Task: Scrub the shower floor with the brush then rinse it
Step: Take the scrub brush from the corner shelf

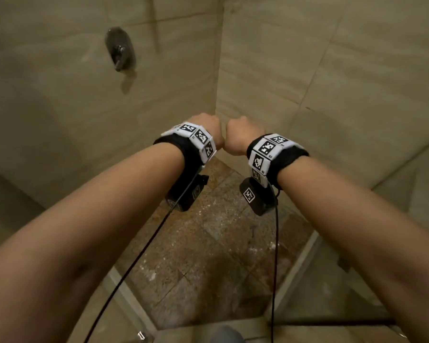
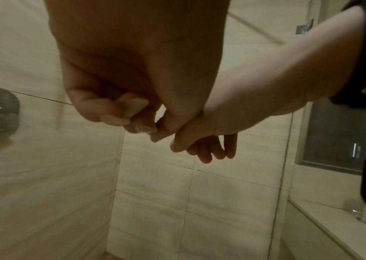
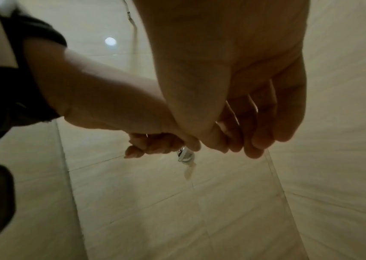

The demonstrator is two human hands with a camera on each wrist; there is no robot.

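Two empty hands, thumb sides touching: left hand point(image 1: 204, 126) curled closed, right hand point(image 1: 242, 136) hanging slack. Shower floor point(image 1: 208, 256) lies straight below both, equally near; brush unseen.

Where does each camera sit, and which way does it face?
Head: on the head, looking down at the shower floor; both forearms, left hand touching right hand.
Left wrist: under that wrist, facing the tiled corner; left hand's curled fingers, right hand beside.
Right wrist: under that wrist, facing tiled wall; both hands.
Shared: head and left wrist both show the wall valve.
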